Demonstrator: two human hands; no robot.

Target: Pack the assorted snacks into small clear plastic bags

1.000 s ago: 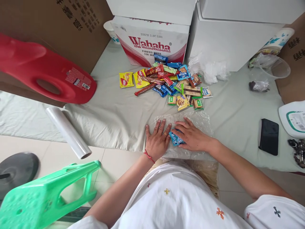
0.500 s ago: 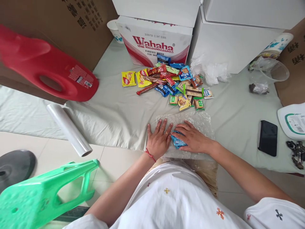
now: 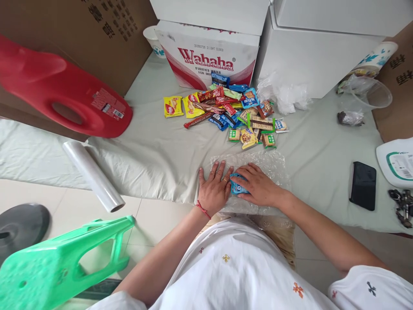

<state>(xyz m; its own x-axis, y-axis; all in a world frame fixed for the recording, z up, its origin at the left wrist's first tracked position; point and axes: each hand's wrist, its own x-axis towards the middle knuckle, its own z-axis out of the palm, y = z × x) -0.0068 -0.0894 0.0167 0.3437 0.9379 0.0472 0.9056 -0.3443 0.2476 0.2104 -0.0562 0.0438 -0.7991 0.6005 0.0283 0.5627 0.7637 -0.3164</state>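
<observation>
A sheet of clear plastic film (image 3: 272,163) lies crinkled on the cloth-covered table close to my body. My left hand (image 3: 214,187) rests flat on the film's left part with its fingers spread. On the film sits a blue snack packet (image 3: 238,185), its right part covered by my right hand (image 3: 260,186). The fingers of that hand curl over the packet and hold it from the right, close beside my left fingertips. Whether more packets lie underneath is hidden.
Behind my hands is a pile of wrapped snacks (image 3: 222,107), with crumpled clear plastic (image 3: 284,92) beside it. A film roll (image 3: 93,176) and red jug (image 3: 71,94) are at left. A phone (image 3: 363,186) and keys (image 3: 402,206) lie right. Boxes (image 3: 209,56) line the back.
My right hand has shifted slightly over the blue packet, which now sits a little further left and straighter. My left hand has stayed in place.
</observation>
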